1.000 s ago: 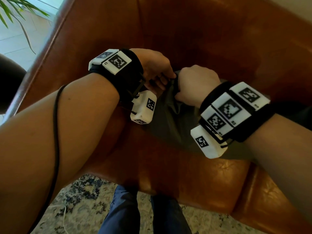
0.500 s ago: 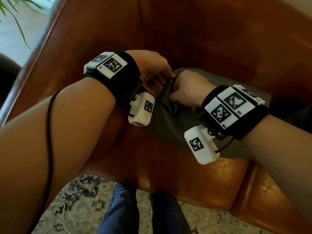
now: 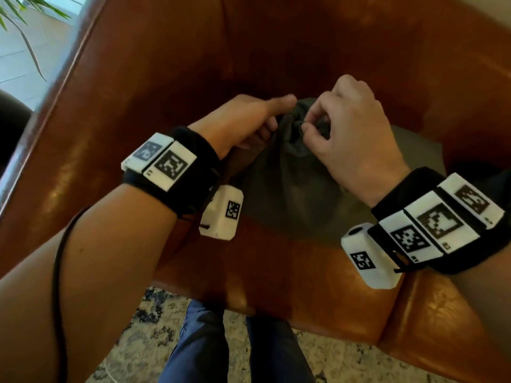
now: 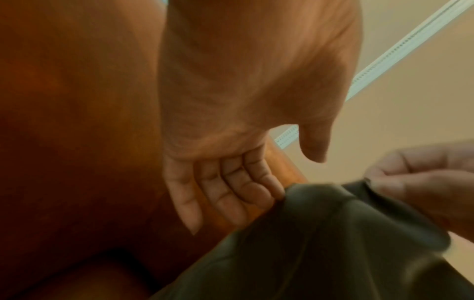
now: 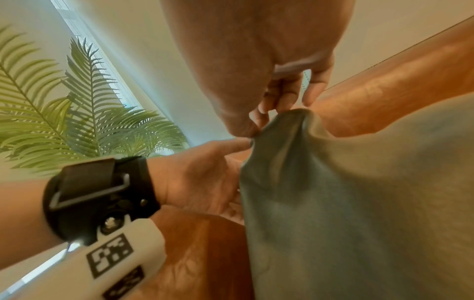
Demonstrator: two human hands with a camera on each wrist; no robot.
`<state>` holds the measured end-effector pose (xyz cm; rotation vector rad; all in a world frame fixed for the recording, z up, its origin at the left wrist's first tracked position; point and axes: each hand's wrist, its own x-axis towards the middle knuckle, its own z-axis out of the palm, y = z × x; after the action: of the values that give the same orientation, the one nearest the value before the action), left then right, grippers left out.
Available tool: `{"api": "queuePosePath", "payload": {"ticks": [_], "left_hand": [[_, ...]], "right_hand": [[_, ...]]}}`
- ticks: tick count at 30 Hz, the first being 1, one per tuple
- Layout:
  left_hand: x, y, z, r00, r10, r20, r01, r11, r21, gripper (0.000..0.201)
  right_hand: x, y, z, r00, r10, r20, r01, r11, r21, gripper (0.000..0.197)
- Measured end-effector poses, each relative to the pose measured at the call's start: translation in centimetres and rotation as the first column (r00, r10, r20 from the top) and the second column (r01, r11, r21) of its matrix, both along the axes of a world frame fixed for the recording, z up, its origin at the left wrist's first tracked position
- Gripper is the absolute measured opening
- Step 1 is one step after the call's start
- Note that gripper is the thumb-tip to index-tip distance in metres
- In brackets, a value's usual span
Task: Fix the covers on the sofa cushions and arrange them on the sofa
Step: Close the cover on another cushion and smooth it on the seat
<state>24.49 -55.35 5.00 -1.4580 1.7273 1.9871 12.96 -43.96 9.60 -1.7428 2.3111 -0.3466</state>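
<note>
A grey-green cushion cover [image 3: 290, 189] lies on the seat of the brown leather sofa [image 3: 276, 51], with one corner bunched and lifted. My right hand [image 3: 312, 123] pinches that raised corner between thumb and fingertips; the pinch shows clearly in the right wrist view [image 5: 269, 113]. My left hand [image 3: 273, 117] is just left of the corner with fingers and thumb nearly straight. In the left wrist view its fingers [image 4: 231, 199] lie alongside the cover's edge [image 4: 320, 243], the index finger touching it and the thumb clear of the fabric. No cushion insert is visible.
The sofa's arm and back curve round the seat. A palm plant [image 5: 64, 111] stands beyond the sofa's left side by a window. A patterned rug [image 3: 132, 341] and my legs [image 3: 235, 341] are below the seat's front edge. A black cable [image 3: 56, 272] runs along my left forearm.
Both hands have moved toward the sofa back, drawing the cover's corner up. The left hand, curled on the fabric before, now has straightened fingers. The right hand keeps its pinch.
</note>
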Motion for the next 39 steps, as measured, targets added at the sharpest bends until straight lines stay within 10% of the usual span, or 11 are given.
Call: {"api": "queuePosePath", "payload": {"ticks": [10,25,29,35,39], "left_hand": [[-0.3,1.0,0.4,0.998,0.032,-0.062,-0.03,0.999,0.026,0.022],[0.6,1.8,-0.3,0.95,0.267,-0.165,-0.217,0.938,0.269,0.026],[0.5,2.7,-0.5,0.94,0.283,-0.191,-0.259,0.955,0.142,0.016],[1.0,3.8,-1.3,0.988,0.04,-0.148,-0.105,0.88,-0.463,0.005],[1.6,4.6,-2.2,0.98,0.059,-0.191,-0.151,0.845,-0.513,0.003]], "right_hand": [[0.2,1.7,-0.6,0.999,0.022,0.027,-0.013,0.96,-0.28,0.013],[1.2,2.6,-1.2,0.964,-0.015,0.267,0.034,0.997,-0.066,0.021],[-1.2,-0.3,-0.3,0.957,-0.117,0.266,0.144,0.986,-0.083,0.019],[-4.6,-4.4,1.1,0.95,0.23,0.212,-0.305,0.834,0.46,0.021],[-4.3,-4.4,0.5,0.942,0.264,0.207,-0.333,0.804,0.492,0.026]]}}
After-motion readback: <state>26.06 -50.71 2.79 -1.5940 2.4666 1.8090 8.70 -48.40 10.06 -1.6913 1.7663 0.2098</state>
